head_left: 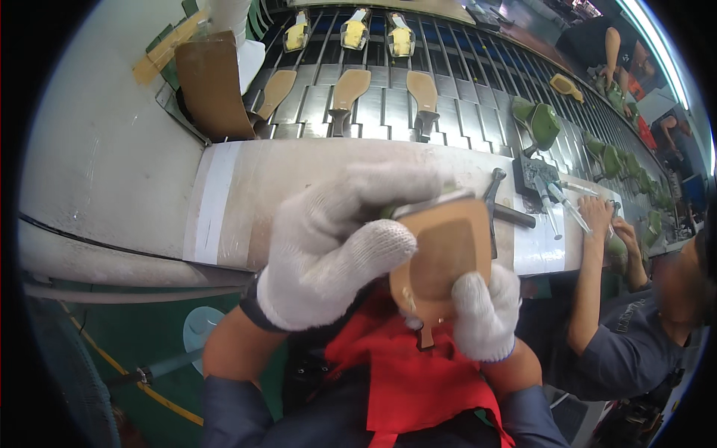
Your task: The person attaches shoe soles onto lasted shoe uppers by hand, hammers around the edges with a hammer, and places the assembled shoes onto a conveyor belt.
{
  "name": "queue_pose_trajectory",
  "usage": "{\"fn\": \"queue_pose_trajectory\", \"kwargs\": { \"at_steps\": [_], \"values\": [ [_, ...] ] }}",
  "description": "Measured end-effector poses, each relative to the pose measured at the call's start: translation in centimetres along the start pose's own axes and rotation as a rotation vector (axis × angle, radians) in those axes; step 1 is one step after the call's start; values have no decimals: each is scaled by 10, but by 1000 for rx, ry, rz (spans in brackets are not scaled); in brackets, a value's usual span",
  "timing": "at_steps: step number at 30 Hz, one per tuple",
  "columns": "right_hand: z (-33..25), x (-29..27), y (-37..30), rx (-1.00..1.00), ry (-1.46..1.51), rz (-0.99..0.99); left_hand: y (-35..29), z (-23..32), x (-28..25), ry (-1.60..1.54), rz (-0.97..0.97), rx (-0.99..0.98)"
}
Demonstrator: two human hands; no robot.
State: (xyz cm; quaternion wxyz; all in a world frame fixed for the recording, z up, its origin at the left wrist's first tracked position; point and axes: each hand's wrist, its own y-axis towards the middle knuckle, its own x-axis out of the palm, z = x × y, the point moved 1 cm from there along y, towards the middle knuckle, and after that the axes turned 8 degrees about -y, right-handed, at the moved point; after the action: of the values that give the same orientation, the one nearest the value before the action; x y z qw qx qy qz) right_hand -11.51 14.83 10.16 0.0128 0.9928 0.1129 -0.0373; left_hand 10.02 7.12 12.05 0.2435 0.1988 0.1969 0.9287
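I hold a tan shoe sole [442, 254] on its last, sole side up, over my lap at the near edge of the workbench. My left hand [328, 250], in a white knit glove, wraps over its left side and top, the thumb pressing on the sole. Gloved as well, my right hand [485, 313] grips the narrow heel end from below right. A dark, darker-brown patch covers the sole's middle.
A hammer [499, 207] lies on the pale workbench [246, 194] just beyond the sole. Behind it a slatted conveyor [388, 104] carries tan soles and green shoes [541, 123]. A co-worker's hand [597, 216] works at the bench on my right.
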Motion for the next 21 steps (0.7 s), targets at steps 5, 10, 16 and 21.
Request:
{"fn": "queue_pose_trajectory", "kwargs": {
  "at_steps": [5,10,16,21],
  "values": [
    [-9,11,-17,-23,-147,-85,-32,30,21,96,175,-84],
    [11,28,-21,-260,-345,-69,-43,43,24,83,363,-127],
    [7,48,-10,-422,-352,-68,-37,58,14,253,266,-135],
    [-8,53,0,-327,-370,-161,-40,65,2,393,343,-112]
  ]
}}
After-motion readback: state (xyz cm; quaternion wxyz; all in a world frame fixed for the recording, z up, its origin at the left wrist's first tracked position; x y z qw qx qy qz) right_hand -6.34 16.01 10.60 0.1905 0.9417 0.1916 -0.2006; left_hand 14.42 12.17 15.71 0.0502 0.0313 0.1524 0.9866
